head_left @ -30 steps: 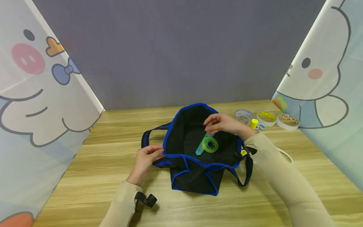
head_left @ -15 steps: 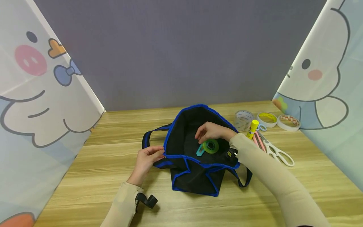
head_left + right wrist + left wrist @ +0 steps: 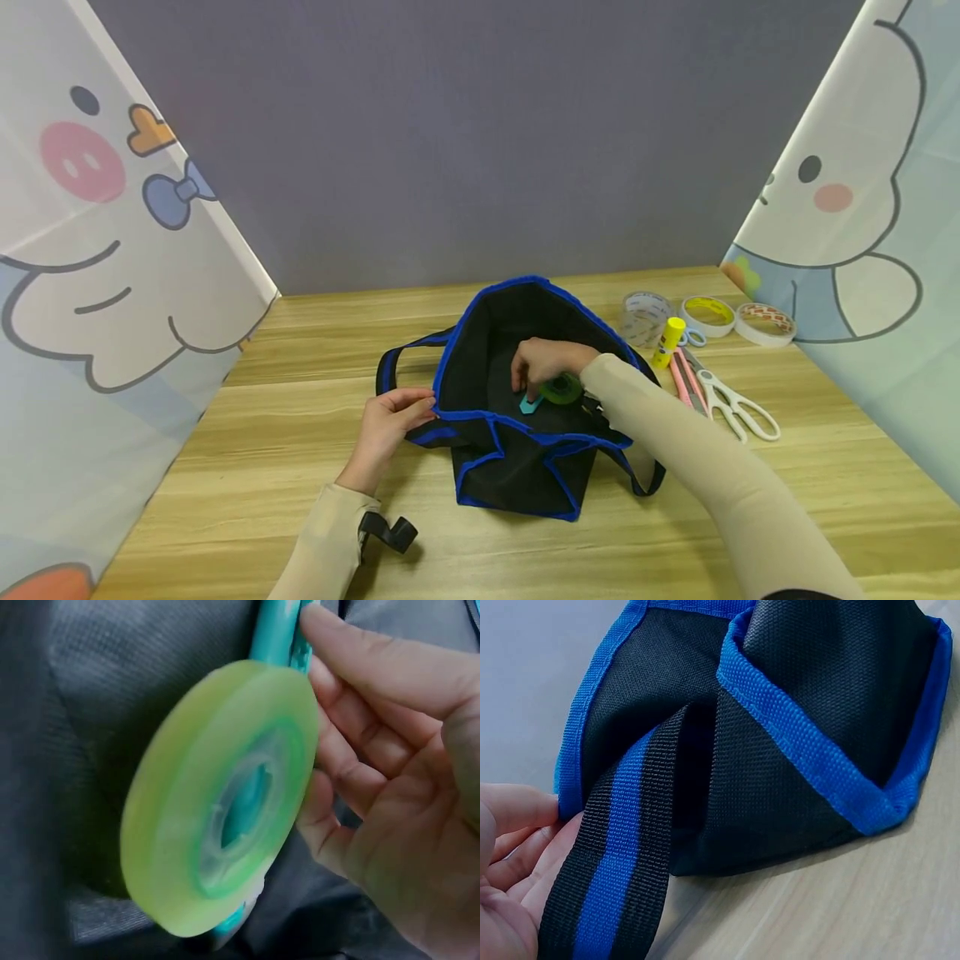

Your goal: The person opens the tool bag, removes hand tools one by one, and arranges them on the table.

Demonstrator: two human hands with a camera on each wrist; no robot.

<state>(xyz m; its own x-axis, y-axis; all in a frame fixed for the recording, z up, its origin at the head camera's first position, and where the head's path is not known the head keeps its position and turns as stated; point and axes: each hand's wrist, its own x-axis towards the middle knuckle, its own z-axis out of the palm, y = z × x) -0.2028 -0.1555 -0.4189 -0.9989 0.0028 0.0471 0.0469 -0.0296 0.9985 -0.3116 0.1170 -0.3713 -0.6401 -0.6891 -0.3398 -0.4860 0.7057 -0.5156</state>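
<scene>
A black fabric tote bag (image 3: pixel 517 479) with blue trim stands with its mouth spread wide. My left hand (image 3: pixel 381 432) pinches the left edge of its rim; a black-and-blue strap (image 3: pixel 619 847) passes in front of those fingers in the left wrist view. Inside the bag, my right hand (image 3: pixel 545 360) reaches down to a teal utility knife (image 3: pixel 529 406), its thumb and curled fingers at the knife's edge. A green roll of tape (image 3: pixel 157 817) lies against the knife, which shows through the roll's hole. Part of the knife is hidden by the tape and hand.
Right of the bag lie a yellow glue stick (image 3: pixel 667 342), a pink utility knife (image 3: pixel 687 379) and white-handled scissors (image 3: pixel 738 408). Behind them are a clear tape roll (image 3: pixel 645 317), two white-edged tape rolls (image 3: pixel 765 333) and light-blue handle loops (image 3: pixel 693 337).
My right hand has moved down and slightly left into the bag, onto the teal knife. Its forearm no longer covers the scissors and pink knife. My left hand stays at the rim.
</scene>
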